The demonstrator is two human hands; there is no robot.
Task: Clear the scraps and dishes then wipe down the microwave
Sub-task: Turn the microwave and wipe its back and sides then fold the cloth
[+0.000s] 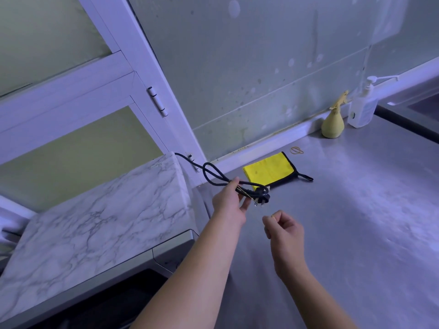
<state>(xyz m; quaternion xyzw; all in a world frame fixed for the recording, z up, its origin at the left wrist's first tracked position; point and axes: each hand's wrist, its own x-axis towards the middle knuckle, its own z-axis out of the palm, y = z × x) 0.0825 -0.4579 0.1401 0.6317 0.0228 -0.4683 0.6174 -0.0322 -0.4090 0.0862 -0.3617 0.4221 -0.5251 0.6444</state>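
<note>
Head view. Left hand [229, 203] grips a looped black power cord [213, 174] near its plug [261, 198], above the counter [356, 210]. Right hand [285, 230], just beside it, has its fingers curled, pinching a small tan object [273, 217]. Microwave [95, 222], marble-patterned on top, stands immediately left of the left hand; the cord leads behind it. Yellow cloth [268, 170] lies flat on the counter just beyond both hands.
</note>
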